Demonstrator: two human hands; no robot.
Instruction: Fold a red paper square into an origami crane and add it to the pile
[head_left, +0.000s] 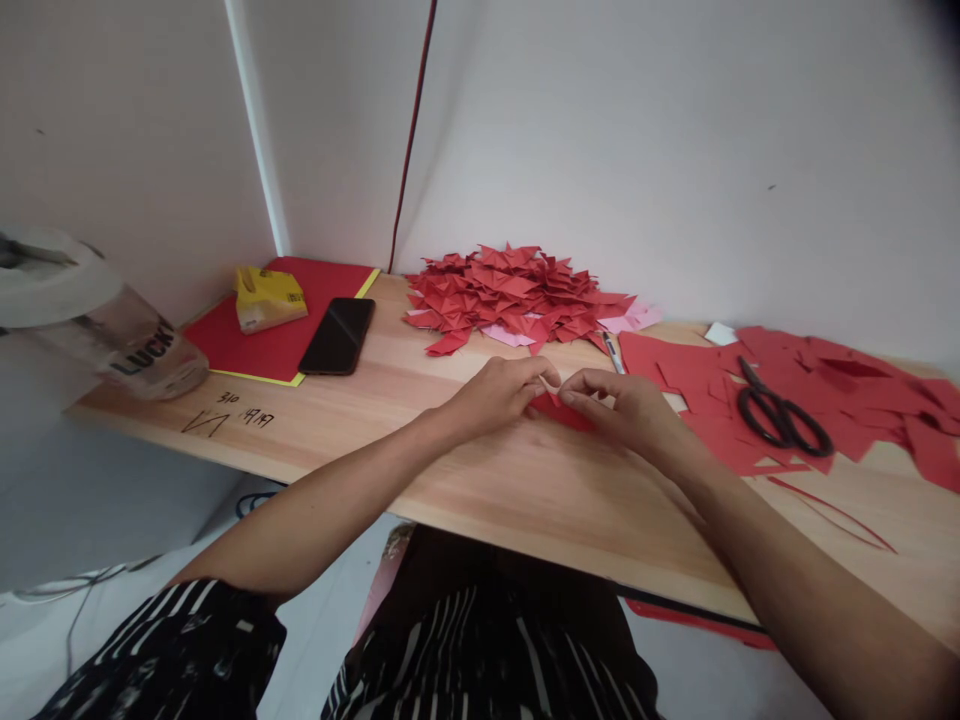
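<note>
Between my two hands is a piece of red paper [564, 411], close above the wooden table. My left hand [516, 387] pinches its left part with thumb and bent fingers. My right hand [622, 400] grips the other side, thumb and forefinger pressed together near the top edge. The fingertips of both hands almost meet, and they cover part of the paper, so its exact folds are hard to make out. Just behind the hands lies a heap of folded red paper pieces [510, 290], with a few pink ones among them.
Black-handled scissors [784, 420] lie on red paper sheets and scraps [862, 390] at the right. A pen [613, 352] rests behind my right hand. Leftwards are a phone [337, 336], a yellow packet [270, 298], a red sheet [225, 335] and a clear bottle [142, 345]. A wall stands behind the table.
</note>
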